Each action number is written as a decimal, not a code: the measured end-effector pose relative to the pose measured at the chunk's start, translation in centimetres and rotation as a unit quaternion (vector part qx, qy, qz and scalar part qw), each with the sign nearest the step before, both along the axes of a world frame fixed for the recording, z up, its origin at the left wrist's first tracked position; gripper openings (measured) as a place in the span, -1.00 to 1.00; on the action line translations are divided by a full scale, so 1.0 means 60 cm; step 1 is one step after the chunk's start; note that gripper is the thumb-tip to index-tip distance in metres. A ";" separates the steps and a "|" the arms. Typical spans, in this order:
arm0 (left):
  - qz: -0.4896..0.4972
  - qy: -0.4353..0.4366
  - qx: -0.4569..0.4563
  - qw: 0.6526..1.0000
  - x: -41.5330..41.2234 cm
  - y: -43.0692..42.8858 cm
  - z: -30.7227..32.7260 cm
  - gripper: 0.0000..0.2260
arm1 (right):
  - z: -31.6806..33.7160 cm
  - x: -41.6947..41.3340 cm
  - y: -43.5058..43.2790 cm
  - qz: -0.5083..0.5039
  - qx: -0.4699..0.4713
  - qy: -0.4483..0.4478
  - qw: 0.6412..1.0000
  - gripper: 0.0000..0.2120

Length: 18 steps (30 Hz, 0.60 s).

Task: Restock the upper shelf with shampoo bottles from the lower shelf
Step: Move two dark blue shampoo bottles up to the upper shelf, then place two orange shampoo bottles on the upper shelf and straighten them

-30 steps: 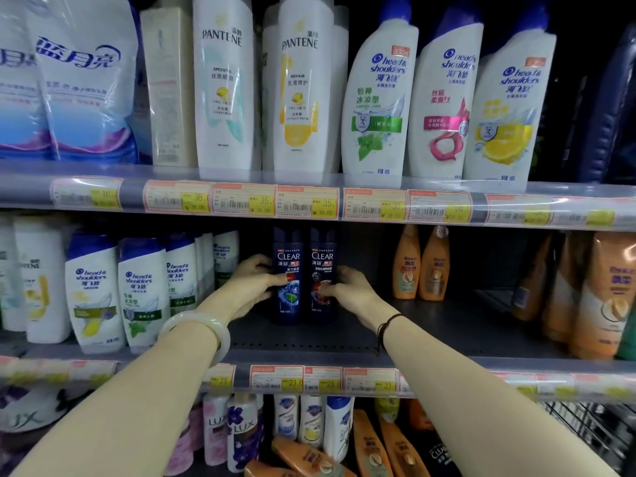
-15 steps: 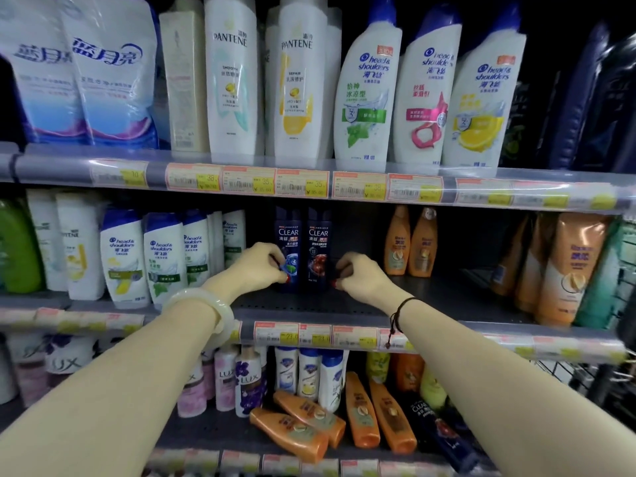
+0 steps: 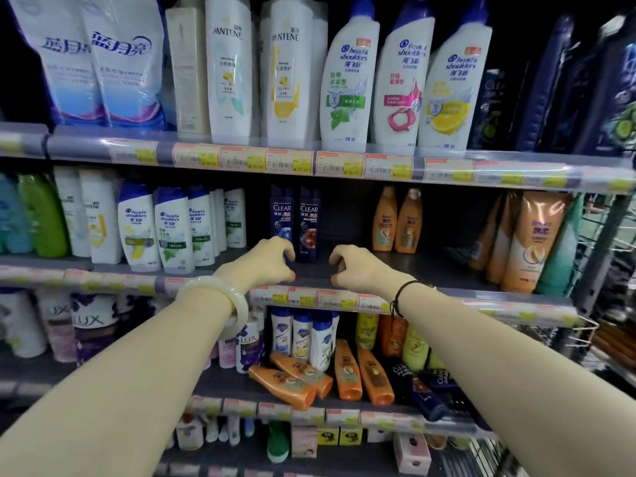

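Observation:
Two dark blue Clear shampoo bottles [image 3: 296, 222] stand upright side by side on the middle shelf [image 3: 430, 270]. My left hand [image 3: 265, 261] hovers in front of the left bottle, fingers curled and apart, holding nothing. My right hand [image 3: 358, 266] sits just right of the bottles near the shelf edge, fingers loosely curled, also holding nothing. On the lower shelf [image 3: 220, 380] lie several orange bottles [image 3: 289, 382] and dark Clear bottles [image 3: 418, 390], tipped over.
Head & Shoulders bottles [image 3: 155, 232] stand left of the Clear pair, orange bottles [image 3: 395, 222] to the right. The top shelf holds Pantene [image 3: 285, 70] and large Head & Shoulders bottles [image 3: 402, 80]. A wire rack [image 3: 605, 242] is at the far right.
Both hands have let go of the two Clear bottles and drawn back toward the shelf's front edge. The view has pulled back, showing the lower shelf.

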<state>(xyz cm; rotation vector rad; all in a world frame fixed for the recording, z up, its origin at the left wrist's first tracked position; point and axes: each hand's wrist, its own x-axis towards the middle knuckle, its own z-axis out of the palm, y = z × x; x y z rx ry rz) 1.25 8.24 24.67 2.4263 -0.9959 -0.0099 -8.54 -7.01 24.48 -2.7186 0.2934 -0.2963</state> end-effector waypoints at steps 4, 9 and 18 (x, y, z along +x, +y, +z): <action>0.001 0.014 0.006 1.000 -0.023 0.007 -0.025 -0.69 | -0.018 -0.022 0.015 0.011 -0.007 0.027 1.000 -0.64; 0.018 0.032 0.021 0.999 -0.043 0.018 -0.062 -0.73 | -0.054 -0.033 0.030 0.012 -0.008 0.070 0.997 -0.60; 0.060 0.074 0.058 0.994 -0.054 0.030 -0.159 -0.78 | -0.151 -0.030 0.033 0.023 0.004 0.126 0.992 -0.63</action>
